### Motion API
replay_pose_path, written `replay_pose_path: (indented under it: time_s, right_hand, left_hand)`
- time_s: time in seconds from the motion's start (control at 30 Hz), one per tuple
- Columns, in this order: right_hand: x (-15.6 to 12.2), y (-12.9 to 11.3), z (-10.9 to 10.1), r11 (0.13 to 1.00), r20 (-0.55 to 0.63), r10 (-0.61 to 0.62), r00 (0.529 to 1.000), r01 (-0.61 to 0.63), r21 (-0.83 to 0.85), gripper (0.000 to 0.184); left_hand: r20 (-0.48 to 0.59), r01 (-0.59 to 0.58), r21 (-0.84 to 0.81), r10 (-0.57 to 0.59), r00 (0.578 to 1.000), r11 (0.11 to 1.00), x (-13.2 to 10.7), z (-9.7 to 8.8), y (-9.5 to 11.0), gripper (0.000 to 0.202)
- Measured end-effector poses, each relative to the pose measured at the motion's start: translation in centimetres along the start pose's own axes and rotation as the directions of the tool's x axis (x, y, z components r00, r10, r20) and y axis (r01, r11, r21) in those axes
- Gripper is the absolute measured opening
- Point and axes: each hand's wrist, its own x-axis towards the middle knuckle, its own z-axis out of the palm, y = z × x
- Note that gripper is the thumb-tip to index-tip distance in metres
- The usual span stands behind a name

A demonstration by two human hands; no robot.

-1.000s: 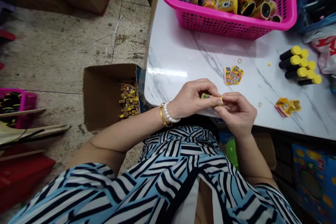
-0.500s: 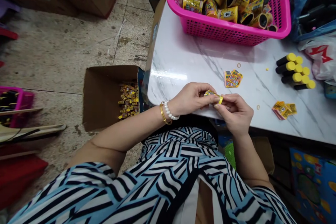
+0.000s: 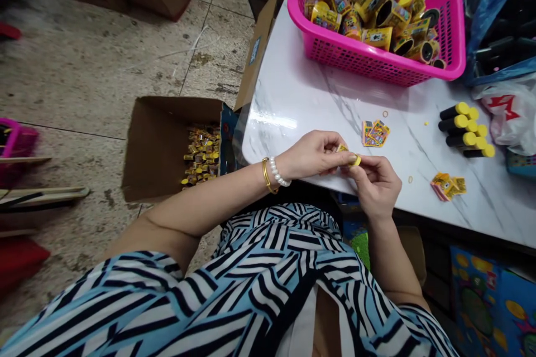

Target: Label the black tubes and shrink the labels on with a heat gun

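Note:
Near the table's front edge, my left hand [image 3: 316, 154] is closed around a small tube with a yellow cap [image 3: 355, 160] and a printed yellow wrapper. My right hand [image 3: 379, 183] pinches the capped end, its fingertips meeting those of the left. Most of the tube is hidden by my fingers. Just beyond the hands lies a small pile of printed labels [image 3: 376, 134]. A second stack of labels [image 3: 447, 186] rests to the right. Several black tubes with yellow caps [image 3: 464, 129] lie together farther right.
A pink basket [image 3: 368, 58] full of wrapped tubes stands at the back of the marble-patterned table [image 3: 285, 83]. On the floor at left, an open cardboard box [image 3: 153, 150] holds more wrapped tubes. A white plastic bag [image 3: 513, 109] and a blue bag [image 3: 486, 39] sit at the right.
The view has shifted slightly, so the basket and box appear moved. Both hands still hold the tube together; its capped end now sits a little lower, with less of the wrapper showing.

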Motion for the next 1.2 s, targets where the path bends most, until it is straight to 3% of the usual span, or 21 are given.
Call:
replay_pose_path:
  time_s: [0.27,0.37,0.5,0.6,0.73,0.8,0.9,0.97,1.0,1.07,1.13,1.2]
  right_hand:
    - [1.9,-0.2,-1.9,0.992,0.234,-0.005,0.972,-0.024,0.123,0.038]
    - [2.2,0.1,-1.4,0.981,0.192,-0.018,0.981,-0.019,0.192,0.021]
    - [2.4,0.7,-0.2,0.967,0.048,0.024,0.999,-0.035,0.253,0.016]
    - [2.2,0.4,0.0,0.985,0.012,0.000,1.000,-0.002,0.170,0.011]
    - [2.2,-1.5,-0.6,0.986,0.123,-0.138,0.983,0.149,-0.081,0.045]
    - [3.2,-2.7,-0.9,0.941,0.173,-0.237,0.956,0.270,-0.204,0.050]
    - [7.4,-4.3,-1.2,0.845,0.104,-0.370,0.923,0.381,-0.376,0.031]
    - [12.0,-5.4,-1.6,0.792,-0.042,-0.447,0.893,0.374,-0.483,0.025]
    - [14.7,-5.9,-2.0,0.760,-0.140,-0.503,0.853,0.360,-0.541,0.022]
    - [19.8,-6.5,-3.4,0.719,-0.231,-0.543,0.807,0.305,-0.625,0.027]
    - [23.3,-6.5,-5.4,0.669,-0.162,-0.511,0.844,0.272,-0.692,0.036]
    - [24.2,-6.1,-7.8,0.613,-0.084,-0.456,0.886,0.245,-0.752,0.037]
  left_hand:
    - [0.048,0.098,-0.143,-0.092,0.995,0.985,0.4,-0.4,0.4,0.043]
    - [0.158,0.134,-0.249,-0.097,0.983,0.959,0.6,-0.6,0.5,0.051]
    - [0.295,0.208,-0.384,-0.094,0.951,0.900,0.9,-0.8,0.0,0.049]
    - [0.271,0.224,-0.401,-0.118,0.955,0.888,1.1,-0.9,-0.5,0.047]
    - [0.218,0.196,-0.399,-0.115,0.969,0.896,1.1,-0.8,-0.4,0.052]
    - [0.177,0.171,-0.394,-0.109,0.978,0.903,1.1,-0.7,-0.1,0.057]
    - [0.119,0.173,-0.391,-0.137,0.983,0.904,1.0,-0.5,0.4,0.072]
    - [0.102,0.188,-0.377,-0.161,0.982,0.907,0.8,-0.3,0.8,0.078]
    - [0.094,0.190,-0.366,-0.167,0.981,0.911,0.7,-0.2,1.0,0.078]
    - [0.084,0.187,-0.342,-0.169,0.982,0.921,0.5,0.0,1.3,0.073]
    - [0.074,0.174,-0.331,-0.158,0.985,0.927,0.5,0.2,1.5,0.067]
    - [0.066,0.154,-0.334,-0.140,0.988,0.930,0.4,0.3,1.3,0.062]
